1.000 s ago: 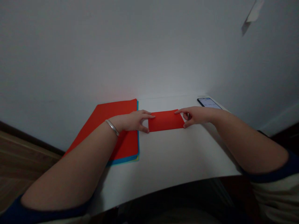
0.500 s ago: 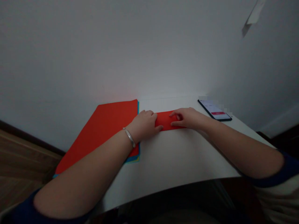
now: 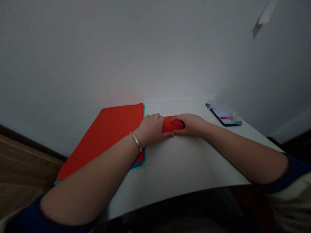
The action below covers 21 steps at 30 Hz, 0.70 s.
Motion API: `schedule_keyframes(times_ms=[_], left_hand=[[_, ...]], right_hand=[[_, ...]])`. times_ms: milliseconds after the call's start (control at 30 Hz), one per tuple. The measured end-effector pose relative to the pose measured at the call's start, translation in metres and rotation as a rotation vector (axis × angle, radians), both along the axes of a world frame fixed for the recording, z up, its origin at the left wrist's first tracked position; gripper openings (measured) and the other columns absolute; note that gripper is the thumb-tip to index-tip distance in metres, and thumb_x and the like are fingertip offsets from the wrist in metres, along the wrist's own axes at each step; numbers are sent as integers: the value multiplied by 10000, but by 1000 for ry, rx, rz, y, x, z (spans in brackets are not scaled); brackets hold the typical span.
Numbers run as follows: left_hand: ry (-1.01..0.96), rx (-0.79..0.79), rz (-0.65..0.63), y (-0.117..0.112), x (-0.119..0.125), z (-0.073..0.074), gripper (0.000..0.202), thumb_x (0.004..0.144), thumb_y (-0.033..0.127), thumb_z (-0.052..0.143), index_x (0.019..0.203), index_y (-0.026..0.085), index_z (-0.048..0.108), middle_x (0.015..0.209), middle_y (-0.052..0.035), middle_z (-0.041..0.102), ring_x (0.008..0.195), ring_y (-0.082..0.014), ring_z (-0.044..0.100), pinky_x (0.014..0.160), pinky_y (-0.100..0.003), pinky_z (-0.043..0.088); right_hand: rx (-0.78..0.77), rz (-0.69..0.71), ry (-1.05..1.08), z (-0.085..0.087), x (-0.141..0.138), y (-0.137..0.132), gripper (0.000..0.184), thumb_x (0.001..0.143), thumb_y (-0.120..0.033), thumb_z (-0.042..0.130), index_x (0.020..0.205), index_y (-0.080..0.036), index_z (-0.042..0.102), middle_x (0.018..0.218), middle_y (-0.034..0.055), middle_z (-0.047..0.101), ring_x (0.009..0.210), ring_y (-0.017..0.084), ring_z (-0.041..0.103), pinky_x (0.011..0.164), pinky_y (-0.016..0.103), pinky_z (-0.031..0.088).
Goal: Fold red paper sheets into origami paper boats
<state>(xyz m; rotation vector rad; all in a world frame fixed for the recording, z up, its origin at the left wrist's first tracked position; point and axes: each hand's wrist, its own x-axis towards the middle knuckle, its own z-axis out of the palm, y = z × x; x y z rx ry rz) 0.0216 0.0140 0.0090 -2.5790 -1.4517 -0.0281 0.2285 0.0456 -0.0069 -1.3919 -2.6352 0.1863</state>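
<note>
A narrow strip of folded red paper (image 3: 169,125) lies on the white table, its middle showing between my two hands. My left hand (image 3: 152,129) is closed over its left end, fingers along the far side and thumb stretched along the near edge. At the right end, my right hand (image 3: 191,124) curls around the paper, with index finger and thumb reaching in from opposite edges. The two thumb tips nearly meet at the near edge. Both ends of the strip are hidden under the hands.
A stack of coloured paper (image 3: 116,126), red on top with blue and yellow edges below, lies under my left forearm. A phone (image 3: 224,116) with a lit screen rests at the back right. The white table (image 3: 189,165) meets a wall (image 3: 157,55) behind.
My right hand has slid left along the red paper and closed more around it. My left thumb has stretched rightward along the near edge; less red shows between the hands.
</note>
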Motion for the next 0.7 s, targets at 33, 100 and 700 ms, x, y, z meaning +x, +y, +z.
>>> schedule_keyframes(times_ms=[33, 100, 700], left_hand=[[-5, -17, 11, 2, -1, -1, 714, 861, 724, 458, 1139, 82, 605, 1149, -193, 620, 1062, -340, 589, 920, -428, 440], [-4, -59, 27, 7, -4, -1, 708, 846, 720, 479, 1169, 101, 593, 1169, -187, 616, 1096, -341, 573, 936, -430, 428], [-62, -353, -35, 28, -35, 2, 760, 715, 543, 710, 1390, 239, 537, 1395, -139, 534, 1288, -324, 454, 1081, -428, 321]], right_hand=[[-4, 0, -3, 1, 0, 0, 624, 740, -651, 636, 1221, -254, 649, 1103, 70, 721, 930, 267, 650, 739, 355, 472], [-19, 2, -16, 2, 0, -1, 644, 736, -652, 634, 1235, -246, 642, 1110, 78, 720, 932, 273, 653, 744, 360, 475], [-276, -194, -78, 6, 40, 11, 823, 620, -586, 767, 1352, -300, 526, 990, 50, 708, 829, 244, 659, 690, 325, 440]])
